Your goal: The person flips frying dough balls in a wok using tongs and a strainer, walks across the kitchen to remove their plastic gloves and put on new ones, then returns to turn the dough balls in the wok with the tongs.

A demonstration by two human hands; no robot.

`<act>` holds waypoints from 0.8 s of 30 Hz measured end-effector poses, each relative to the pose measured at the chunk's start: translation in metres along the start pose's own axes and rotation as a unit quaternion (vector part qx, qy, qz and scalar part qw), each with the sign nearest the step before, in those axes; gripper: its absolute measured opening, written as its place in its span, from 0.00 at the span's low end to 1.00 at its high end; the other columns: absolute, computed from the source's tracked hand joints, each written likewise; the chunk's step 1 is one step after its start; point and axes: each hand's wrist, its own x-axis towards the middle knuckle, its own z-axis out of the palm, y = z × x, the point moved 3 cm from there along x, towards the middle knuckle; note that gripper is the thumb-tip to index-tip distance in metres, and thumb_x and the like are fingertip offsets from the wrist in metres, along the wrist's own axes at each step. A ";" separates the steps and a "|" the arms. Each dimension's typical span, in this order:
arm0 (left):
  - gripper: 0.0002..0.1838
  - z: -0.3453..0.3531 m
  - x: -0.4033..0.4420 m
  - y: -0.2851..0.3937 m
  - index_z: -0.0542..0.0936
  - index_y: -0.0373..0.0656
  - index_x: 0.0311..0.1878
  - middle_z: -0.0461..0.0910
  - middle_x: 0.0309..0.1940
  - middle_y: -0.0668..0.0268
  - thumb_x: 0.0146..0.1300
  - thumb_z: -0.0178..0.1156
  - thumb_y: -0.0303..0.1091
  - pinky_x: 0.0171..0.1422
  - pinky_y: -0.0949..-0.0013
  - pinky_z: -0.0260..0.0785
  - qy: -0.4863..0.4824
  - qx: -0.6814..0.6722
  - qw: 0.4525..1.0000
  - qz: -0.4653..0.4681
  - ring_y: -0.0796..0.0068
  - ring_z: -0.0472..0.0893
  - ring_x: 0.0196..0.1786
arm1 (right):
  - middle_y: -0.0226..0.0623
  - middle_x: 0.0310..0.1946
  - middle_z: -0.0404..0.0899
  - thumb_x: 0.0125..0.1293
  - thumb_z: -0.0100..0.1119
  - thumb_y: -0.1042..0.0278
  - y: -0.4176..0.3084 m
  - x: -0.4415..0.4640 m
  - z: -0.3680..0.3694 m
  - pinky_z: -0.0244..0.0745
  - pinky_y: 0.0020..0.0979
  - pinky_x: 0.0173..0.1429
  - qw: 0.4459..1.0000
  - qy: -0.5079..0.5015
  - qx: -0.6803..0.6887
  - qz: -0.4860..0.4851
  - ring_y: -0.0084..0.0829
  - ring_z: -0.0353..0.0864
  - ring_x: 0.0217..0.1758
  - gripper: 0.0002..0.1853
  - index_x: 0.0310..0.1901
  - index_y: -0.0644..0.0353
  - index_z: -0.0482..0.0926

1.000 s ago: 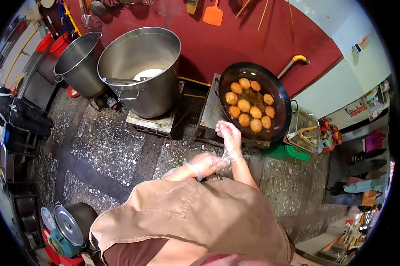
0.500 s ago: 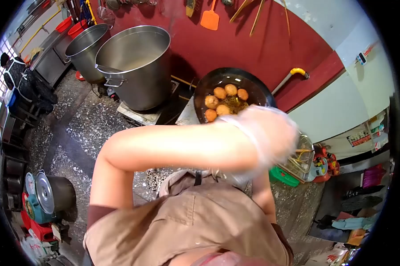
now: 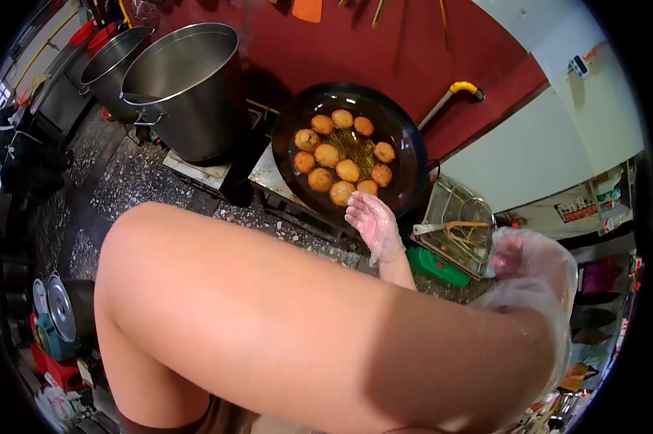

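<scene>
The browned balls (image 3: pixel 326 155) sit in oil inside the wide black wok (image 3: pixel 404 148), just beyond the fingers of the right hand (image 3: pixel 375 226), and frying looks to be the step in hand, with neither hand holding a ball. The right fingers lie close side by side, slightly cupped, with nothing seen in their grasp; whether they touch the wok's near rim cannot be told. The left hand (image 3: pixel 535 262), in a loose clear glove, is out to the right of them, its fingers partly curled; glare on the plastic hides whether they are clamped on anything. Just left of those fingers is a wire basket (image 3: pixel 443 195) with a tan utensil (image 3: pixel 467 231) in it, and a green box (image 3: pixel 438 266) lies lower, between the two hands. Any reach into the wok would call for a tool rather than bare-tipped fingers, since the oil is presumably hot. The left forearm (image 3: pixel 283 289) crosses the foreground nearer than the right fingers, hiding much of the floor. Farther off to their left stands a tall steel pot (image 3: pixel 203 108).
</scene>
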 end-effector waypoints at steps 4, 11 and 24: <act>0.17 0.004 0.009 0.000 0.78 0.34 0.37 0.80 0.30 0.53 0.56 0.60 0.42 0.43 0.58 0.74 -0.009 -0.009 1.000 -0.004 0.54 0.81 0.36 | 0.37 0.37 0.80 0.68 0.53 0.64 -0.001 -0.005 -0.008 0.77 0.28 0.45 1.000 0.014 -0.008 -0.021 0.27 0.80 0.38 0.12 0.45 0.63 0.76; 0.16 0.004 0.024 0.010 0.79 0.36 0.36 0.80 0.29 0.53 0.57 0.60 0.42 0.43 0.58 0.74 -0.032 0.001 0.999 0.022 0.53 0.81 0.36 | 0.38 0.37 0.81 0.68 0.52 0.65 0.007 -0.001 -0.030 0.78 0.31 0.45 1.000 0.029 0.002 -0.006 0.29 0.81 0.37 0.12 0.46 0.64 0.77; 0.15 -0.002 0.064 -0.002 0.79 0.38 0.33 0.79 0.28 0.53 0.57 0.59 0.43 0.43 0.57 0.74 -0.014 -0.022 0.999 -0.024 0.52 0.80 0.37 | 0.39 0.38 0.81 0.67 0.55 0.65 0.017 -0.010 -0.023 0.78 0.31 0.45 1.000 -0.007 -0.009 -0.006 0.30 0.81 0.39 0.12 0.46 0.64 0.77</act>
